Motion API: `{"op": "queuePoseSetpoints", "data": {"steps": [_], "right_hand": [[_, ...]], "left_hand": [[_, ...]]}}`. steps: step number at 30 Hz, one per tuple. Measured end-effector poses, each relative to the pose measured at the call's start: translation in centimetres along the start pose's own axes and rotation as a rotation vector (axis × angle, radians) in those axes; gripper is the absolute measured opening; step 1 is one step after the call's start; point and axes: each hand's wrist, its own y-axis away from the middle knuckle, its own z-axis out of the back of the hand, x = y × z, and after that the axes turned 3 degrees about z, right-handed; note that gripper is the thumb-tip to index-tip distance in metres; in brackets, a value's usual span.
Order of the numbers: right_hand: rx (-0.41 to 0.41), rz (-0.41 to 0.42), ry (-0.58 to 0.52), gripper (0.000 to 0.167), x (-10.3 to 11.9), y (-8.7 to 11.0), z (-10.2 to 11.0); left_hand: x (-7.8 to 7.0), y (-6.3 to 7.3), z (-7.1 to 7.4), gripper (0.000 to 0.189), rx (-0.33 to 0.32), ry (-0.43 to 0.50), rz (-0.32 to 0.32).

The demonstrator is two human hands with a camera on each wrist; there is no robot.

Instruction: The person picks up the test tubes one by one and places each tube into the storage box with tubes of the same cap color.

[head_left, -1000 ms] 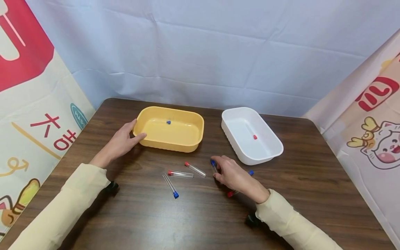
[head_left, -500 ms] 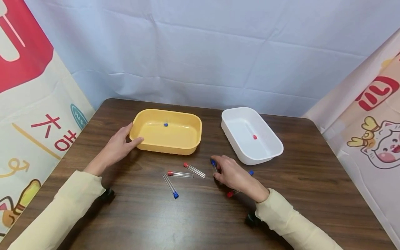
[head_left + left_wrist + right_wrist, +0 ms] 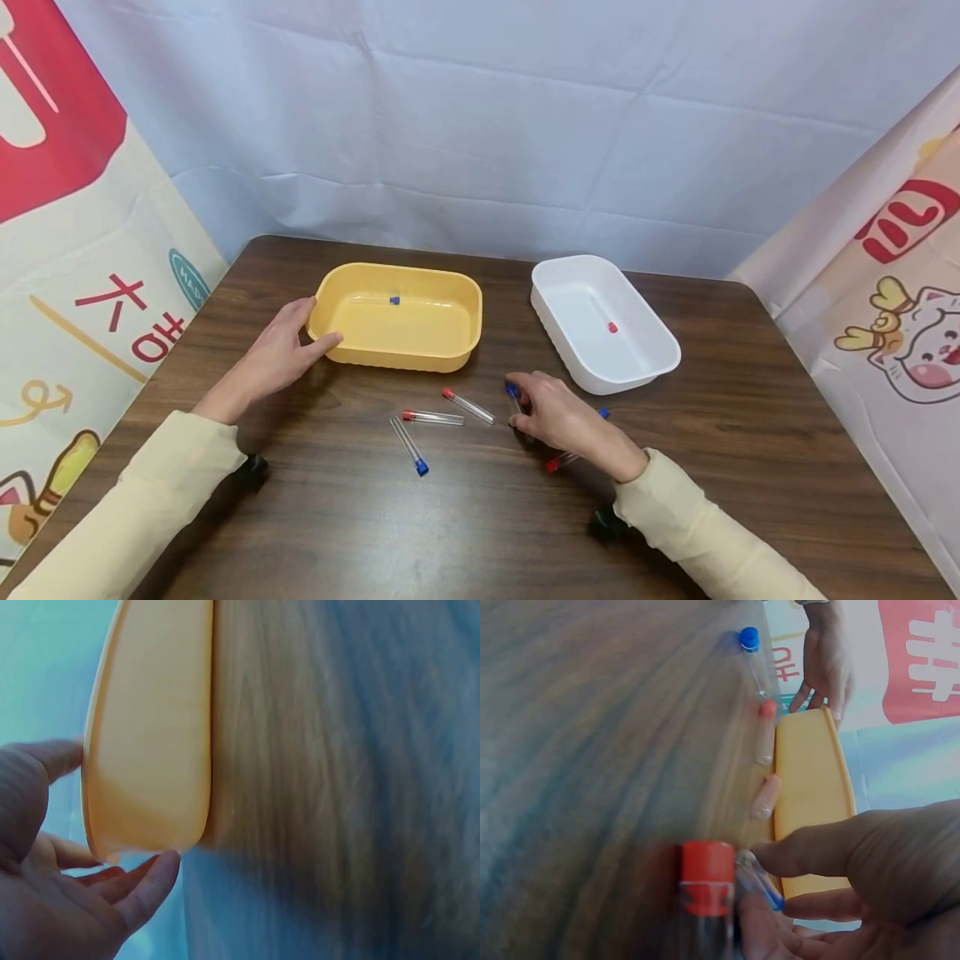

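My left hand [image 3: 279, 348] grips the left end of a yellow plastic basin [image 3: 405, 359], thumb at the rim and fingers around the end wall. Inside the basin lies a blue-capped test tube [image 3: 394, 300]. In the head view my right hand [image 3: 561, 414] pinches another blue-capped test tube [image 3: 512, 390] between thumb and fingers, low over the table; the right wrist view shows this clear tube [image 3: 759, 883] between the fingertips. Beside that hand lies a red-capped tube [image 3: 708, 874], large in the right wrist view and partly hidden under the wrist in the head view.
A white basin [image 3: 551, 331] with a red-capped tube [image 3: 612, 327] stands at the back right. Between the hands lie two red-capped tubes [image 3: 435, 417] and one blue-capped tube [image 3: 409, 447]. Another blue cap [image 3: 603, 412] shows behind the right hand. A cloth backdrop hangs behind the table.
The yellow basin has shifted a little left and towards me, with my left hand on its end. My right hand has stayed almost still with its tube.
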Motion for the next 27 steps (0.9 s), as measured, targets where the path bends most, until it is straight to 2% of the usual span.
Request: {"op": "queuePoseSetpoints", "data": {"steps": [10,17,27], "right_hand": [[0.096,-0.013,-0.037,0.072,-0.5,0.0,1.2],[0.163,-0.025,-0.059,0.084,-0.8,0.0,1.7],[0.243,0.017,-0.073,0.099,-1.0,0.1,2.3]], "left_hand": [[0.9,-1.3,1.1,0.103,0.067,-0.045,-0.04],[1.3,-2.3,1.7,0.108,0.124,-0.012,-0.048],[1.4,-3.1,2.0,0.112,0.175,-0.02,-0.08]]}}
